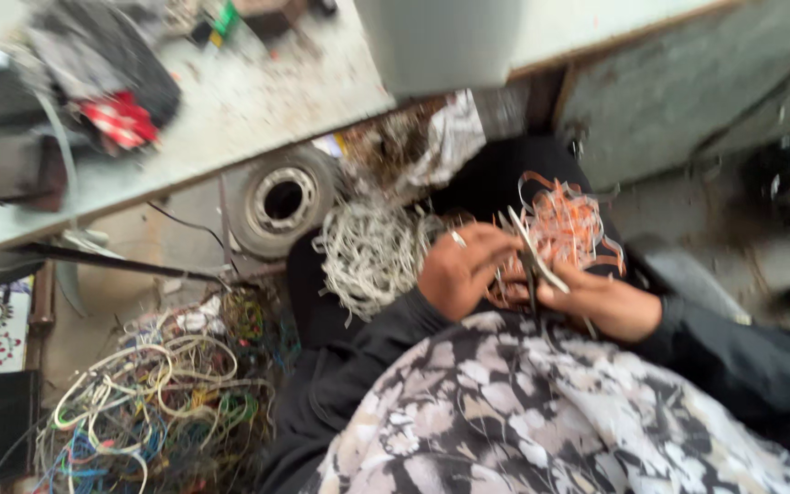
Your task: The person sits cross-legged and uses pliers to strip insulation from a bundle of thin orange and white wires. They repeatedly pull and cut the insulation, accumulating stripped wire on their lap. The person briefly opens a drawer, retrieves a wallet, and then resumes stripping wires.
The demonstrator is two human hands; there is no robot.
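Both hands meet over the lap: left hand [457, 273] curled around a thin pale wire [528, 249], fingers closed on it, a ring showing on one finger. Right hand [607, 302] grips the same strand from the other side, and a slim dark tool seems clamped with it, though blur hides its shape. Just beyond the hands lies a tangle of orange stripped wire [567, 224] on dark cloth; left of it, a heap of whitish strands [372, 249], so by the look of it a fair share is worked through. Near left, a big loose pile of coloured cables [162, 402] waits on the floor, seemingly untouched. No bins in sight; everything lies in open heaps.
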